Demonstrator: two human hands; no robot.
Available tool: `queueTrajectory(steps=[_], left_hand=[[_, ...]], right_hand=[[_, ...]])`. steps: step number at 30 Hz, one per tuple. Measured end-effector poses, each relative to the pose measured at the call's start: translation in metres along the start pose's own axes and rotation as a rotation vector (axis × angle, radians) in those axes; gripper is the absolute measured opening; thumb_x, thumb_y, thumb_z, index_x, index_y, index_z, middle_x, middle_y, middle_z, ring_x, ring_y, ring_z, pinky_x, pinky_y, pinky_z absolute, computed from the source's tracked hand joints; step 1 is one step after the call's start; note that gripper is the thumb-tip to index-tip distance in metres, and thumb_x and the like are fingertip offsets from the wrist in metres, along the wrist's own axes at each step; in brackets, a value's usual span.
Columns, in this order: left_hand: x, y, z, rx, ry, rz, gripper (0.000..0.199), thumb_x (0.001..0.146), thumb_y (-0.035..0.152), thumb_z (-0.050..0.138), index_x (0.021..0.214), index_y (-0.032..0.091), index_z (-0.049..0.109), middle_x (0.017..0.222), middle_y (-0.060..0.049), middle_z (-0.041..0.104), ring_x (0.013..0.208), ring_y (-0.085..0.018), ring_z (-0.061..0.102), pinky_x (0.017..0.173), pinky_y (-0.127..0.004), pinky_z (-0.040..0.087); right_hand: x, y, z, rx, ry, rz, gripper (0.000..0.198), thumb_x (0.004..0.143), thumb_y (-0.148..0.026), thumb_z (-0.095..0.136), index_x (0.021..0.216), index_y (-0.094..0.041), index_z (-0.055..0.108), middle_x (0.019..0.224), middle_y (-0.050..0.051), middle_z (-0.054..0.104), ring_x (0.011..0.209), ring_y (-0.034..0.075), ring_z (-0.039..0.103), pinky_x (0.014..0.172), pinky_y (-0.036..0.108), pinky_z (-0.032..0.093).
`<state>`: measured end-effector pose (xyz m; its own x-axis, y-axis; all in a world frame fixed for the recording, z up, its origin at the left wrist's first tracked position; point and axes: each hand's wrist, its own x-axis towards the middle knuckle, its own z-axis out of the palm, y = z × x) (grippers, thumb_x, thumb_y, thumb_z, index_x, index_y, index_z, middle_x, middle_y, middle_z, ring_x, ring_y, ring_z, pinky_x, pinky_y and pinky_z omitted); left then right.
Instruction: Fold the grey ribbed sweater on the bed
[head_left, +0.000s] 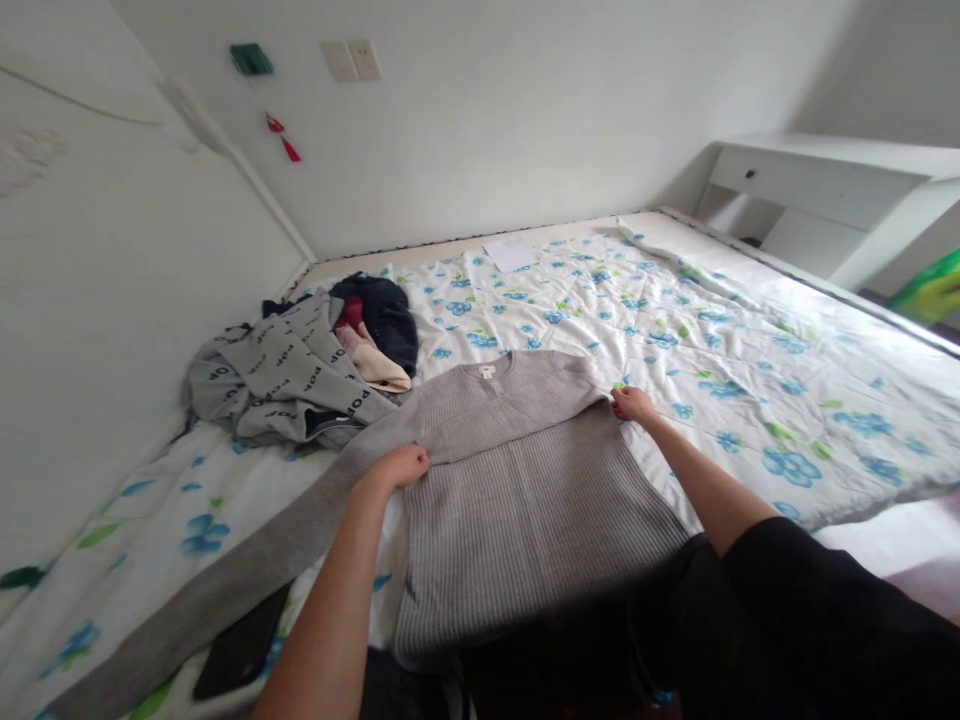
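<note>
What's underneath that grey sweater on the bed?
Flower-patterned bedding shows around the grey sweater. A flat black object meets its outstretched sleeve; whether it continues underneath is unclear. Anything fully covered can't be seen.

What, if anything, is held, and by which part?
A grey ribbed knit sweater: left grip at the free end of its folded sleeve, right grip apparently at its outer fold.

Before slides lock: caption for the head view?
Left hand and right hand at opposite edges of a gray ribbed sweater, one sleeve folded across its front, on a floral sheet.
</note>
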<state>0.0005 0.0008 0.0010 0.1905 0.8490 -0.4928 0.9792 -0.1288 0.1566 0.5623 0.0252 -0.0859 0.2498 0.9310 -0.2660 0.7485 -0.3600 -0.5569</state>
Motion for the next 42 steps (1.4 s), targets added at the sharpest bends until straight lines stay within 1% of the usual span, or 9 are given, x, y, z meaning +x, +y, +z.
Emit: queueTrajectory(steps=[10, 13, 16, 21, 27, 31, 36, 39, 42], left_hand=[[0.006, 0.004, 0.004, -0.02, -0.002, -0.09, 0.06, 0.098, 0.034, 0.061, 0.155, 0.016, 0.069, 0.15, -0.016, 0.08, 0.133, -0.032, 0.079, 0.117, -0.04, 0.058], [0.006, 0.007, 0.004, -0.008, -0.007, -0.096, 0.062, 0.098, 0.034, 0.062, 0.156, 0.015, 0.068, 0.153, -0.018, 0.078, 0.137, -0.035, 0.077, 0.119, -0.041, 0.057], [0.005, 0.01, 0.004, 0.01, 0.021, -0.073, 0.057, 0.098, 0.033, 0.064, 0.152, 0.016, 0.07, 0.154, -0.018, 0.077, 0.139, -0.036, 0.075, 0.121, -0.043, 0.056], [0.005, 0.021, 0.008, 0.005, 0.151, 0.088, 0.05, 0.099, 0.033, 0.064, 0.147, 0.021, 0.072, 0.16, -0.015, 0.073, 0.149, -0.034, 0.068, 0.133, -0.044, 0.046], [0.014, 0.021, 0.017, -0.052, -0.012, 0.16, 0.058, 0.094, 0.039, 0.069, 0.15, 0.023, 0.075, 0.183, -0.01, 0.053, 0.17, -0.033, 0.048, 0.142, -0.044, 0.034], [0.018, 0.009, 0.02, -0.101, -0.059, 0.143, 0.064, 0.095, 0.043, 0.068, 0.157, 0.025, 0.072, 0.187, -0.009, 0.045, 0.172, -0.031, 0.046, 0.143, -0.045, 0.032], [0.02, 0.006, 0.022, -0.128, -0.032, 0.158, 0.062, 0.096, 0.041, 0.069, 0.155, 0.025, 0.075, 0.186, -0.01, 0.045, 0.17, -0.032, 0.048, 0.142, -0.045, 0.034], [0.02, 0.008, 0.023, -0.109, -0.032, 0.15, 0.06, 0.098, 0.041, 0.067, 0.155, 0.025, 0.075, 0.186, -0.01, 0.044, 0.17, -0.031, 0.048, 0.142, -0.044, 0.034], [0.02, 0.008, 0.024, -0.094, -0.02, 0.147, 0.058, 0.099, 0.04, 0.066, 0.155, 0.024, 0.075, 0.186, -0.011, 0.045, 0.169, -0.031, 0.05, 0.141, -0.043, 0.035]], right_hand=[[-0.002, -0.023, 0.006, 0.23, -0.127, 0.139, 0.077, 0.11, -0.083, 0.048, 0.105, -0.015, 0.084, 0.089, 0.013, 0.081, 0.078, 0.023, 0.073, 0.069, 0.029, 0.056], [-0.002, -0.022, 0.002, 0.28, -0.165, 0.154, 0.076, 0.11, -0.08, 0.05, 0.122, -0.013, 0.083, 0.106, 0.017, 0.084, 0.085, 0.024, 0.076, 0.072, 0.031, 0.06], [-0.004, -0.019, 0.001, 0.142, -0.217, -0.013, 0.061, 0.098, -0.064, 0.083, 0.137, -0.017, 0.08, 0.123, 0.015, 0.084, 0.1, 0.027, 0.079, 0.082, 0.031, 0.061], [-0.006, -0.022, 0.012, -0.092, -0.036, -0.144, 0.067, 0.1, -0.048, 0.083, 0.158, -0.019, 0.067, 0.134, 0.015, 0.083, 0.125, 0.033, 0.077, 0.104, 0.036, 0.059], [-0.005, -0.01, 0.009, -0.169, 0.157, -0.171, 0.041, 0.099, -0.015, 0.066, 0.139, -0.019, 0.074, 0.133, 0.014, 0.081, 0.122, 0.03, 0.075, 0.101, 0.032, 0.055], [-0.006, 0.003, 0.001, -0.222, 0.132, -0.212, 0.036, 0.097, -0.007, 0.06, 0.122, -0.021, 0.083, 0.132, 0.013, 0.08, 0.118, 0.027, 0.075, 0.099, 0.03, 0.052], [-0.002, -0.002, 0.003, -0.165, 0.026, -0.128, 0.026, 0.105, -0.022, 0.064, 0.109, -0.021, 0.089, 0.115, 0.01, 0.086, 0.111, 0.027, 0.078, 0.091, 0.028, 0.052], [0.003, -0.006, 0.006, -0.079, 0.041, 0.0, 0.039, 0.115, -0.04, 0.056, 0.107, -0.019, 0.089, 0.099, 0.01, 0.086, 0.1, 0.027, 0.079, 0.084, 0.029, 0.053], [0.006, -0.005, 0.009, -0.007, 0.069, 0.053, 0.035, 0.108, -0.049, 0.074, 0.116, -0.018, 0.086, 0.104, 0.011, 0.087, 0.095, 0.026, 0.081, 0.082, 0.028, 0.055]])
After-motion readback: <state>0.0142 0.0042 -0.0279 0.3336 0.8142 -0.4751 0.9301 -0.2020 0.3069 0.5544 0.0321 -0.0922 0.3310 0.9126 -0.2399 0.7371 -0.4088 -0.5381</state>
